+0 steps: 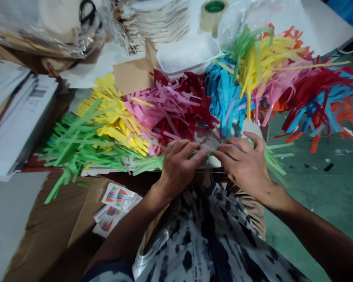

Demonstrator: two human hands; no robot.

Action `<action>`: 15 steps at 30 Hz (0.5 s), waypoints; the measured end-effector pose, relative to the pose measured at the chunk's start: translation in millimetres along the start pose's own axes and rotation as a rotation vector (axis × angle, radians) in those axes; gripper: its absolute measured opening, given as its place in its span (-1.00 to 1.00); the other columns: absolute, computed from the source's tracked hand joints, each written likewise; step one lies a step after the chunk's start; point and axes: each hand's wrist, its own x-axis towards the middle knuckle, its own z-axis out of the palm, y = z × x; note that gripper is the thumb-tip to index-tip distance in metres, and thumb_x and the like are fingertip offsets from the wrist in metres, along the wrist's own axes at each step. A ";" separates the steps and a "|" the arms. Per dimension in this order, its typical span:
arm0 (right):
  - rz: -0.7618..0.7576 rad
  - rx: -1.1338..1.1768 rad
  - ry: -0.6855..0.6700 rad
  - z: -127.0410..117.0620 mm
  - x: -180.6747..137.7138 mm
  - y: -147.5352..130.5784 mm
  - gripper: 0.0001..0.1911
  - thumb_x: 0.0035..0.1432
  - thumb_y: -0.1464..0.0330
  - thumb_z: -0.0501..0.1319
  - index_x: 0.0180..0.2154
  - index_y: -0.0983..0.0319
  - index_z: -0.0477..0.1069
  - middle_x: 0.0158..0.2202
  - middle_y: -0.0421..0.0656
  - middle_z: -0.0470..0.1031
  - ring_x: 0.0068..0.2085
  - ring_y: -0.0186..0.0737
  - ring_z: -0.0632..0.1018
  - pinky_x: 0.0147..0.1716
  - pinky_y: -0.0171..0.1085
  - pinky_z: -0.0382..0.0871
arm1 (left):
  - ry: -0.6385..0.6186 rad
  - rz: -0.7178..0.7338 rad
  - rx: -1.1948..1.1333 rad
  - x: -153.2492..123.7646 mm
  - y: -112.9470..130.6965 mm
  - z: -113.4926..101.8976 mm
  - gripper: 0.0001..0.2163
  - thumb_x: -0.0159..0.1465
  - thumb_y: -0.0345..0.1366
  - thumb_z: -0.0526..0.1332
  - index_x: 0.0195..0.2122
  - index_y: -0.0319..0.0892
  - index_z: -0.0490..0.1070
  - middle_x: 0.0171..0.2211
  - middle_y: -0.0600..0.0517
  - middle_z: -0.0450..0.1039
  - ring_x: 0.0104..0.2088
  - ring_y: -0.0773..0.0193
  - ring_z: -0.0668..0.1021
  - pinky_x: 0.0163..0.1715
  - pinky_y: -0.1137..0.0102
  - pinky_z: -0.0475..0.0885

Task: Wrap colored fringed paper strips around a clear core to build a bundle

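Nearest the camera lies a black-and-white patterned garment (206, 243) over the person's lap, with a brown cardboard box (61, 227) to its left holding small printed cards (113, 207) with coloured fan shapes.

Just beyond, the left hand (178, 166) and the right hand (245, 162) meet at the near edge of the work table (111, 171). Both are curled with fingertips nearly touching each other, pinching a bundle of green paper strips (272, 158) that runs under the hands and fans out past the right wrist. The fingers of each hand are bent close together on the strips, not spread.

Left of the hands, a loose heap of green fringe (76, 145) spreads over the table edge, then yellow fringe (114, 113), pink fringe (167, 105) and dark red fringe (194, 90). Blue fringe (223, 98) sits behind the right hand, with a mixed multicoloured pile (297, 78) to the right, overhanging the green floor (317, 184).

Farther back stand a white plastic tray (188, 53), a piece of brown card (132, 74), a stack of papers (14, 113) at far left, and a roll of tape (213, 13) near the top.
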 end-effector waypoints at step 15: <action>-0.033 0.004 0.036 -6.3 -11.8 14.3 -0.80 0.39 0.35 0.18 -0.10 0.03 0.57 -0.12 -0.21 0.69 0.12 0.13 0.54 0.34 0.30 0.02 | 0.022 0.092 -0.007 -6.6 -5.3 -20.3 -0.73 0.41 -0.44 0.24 0.07 -0.03 0.57 -0.05 -0.03 0.63 0.01 0.10 0.55 0.03 0.17 0.48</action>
